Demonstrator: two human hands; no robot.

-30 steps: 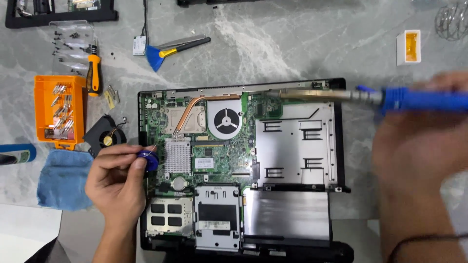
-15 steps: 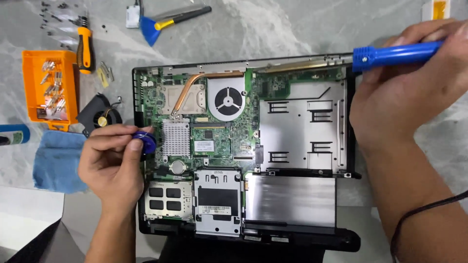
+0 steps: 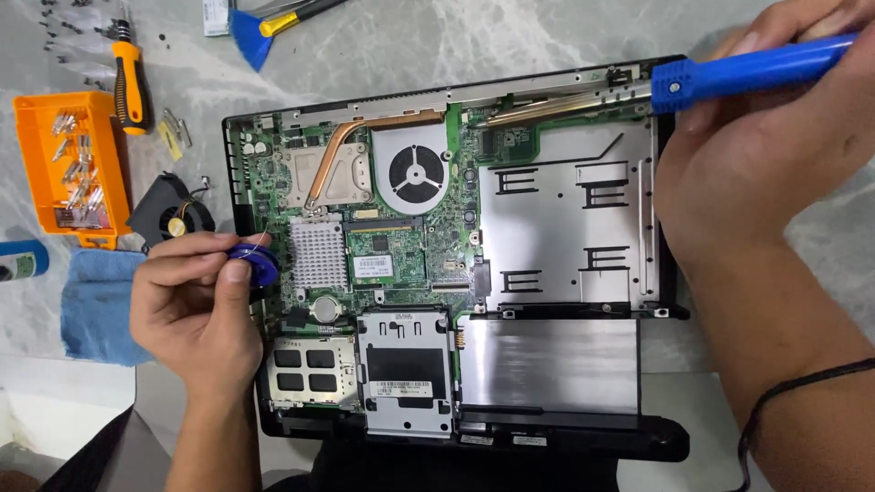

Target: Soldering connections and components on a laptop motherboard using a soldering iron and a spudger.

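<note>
Head view: our left hand [image 3: 196, 305] pinches a small blue spool [image 3: 258, 264] between thumb and forefinger at the left edge of the opened laptop [image 3: 456, 264], just left of the finned grey heatsink [image 3: 318, 255]. Our right hand [image 3: 766, 146] has its fingers wrapped shut round the blue handle of a soldering iron [image 3: 756, 71]; its long metal shaft lies over the far edge of the board, tip near the green board right of the round fan [image 3: 416, 173]. Risk, as we judge it: a hot shaft resting that low could scorch the plastic frame or nearby parts if the wrist sags, and the spool hand sits close to the board. Off the laptop to the left lie a loose black fan [image 3: 171, 211], an orange parts tray [image 3: 68, 164], a blue cloth [image 3: 96, 305] and an orange-handled screwdriver [image 3: 132, 84]. The iron's tip contact is hard to make out; its cord and the spool's wire are not clearly visible.
</note>
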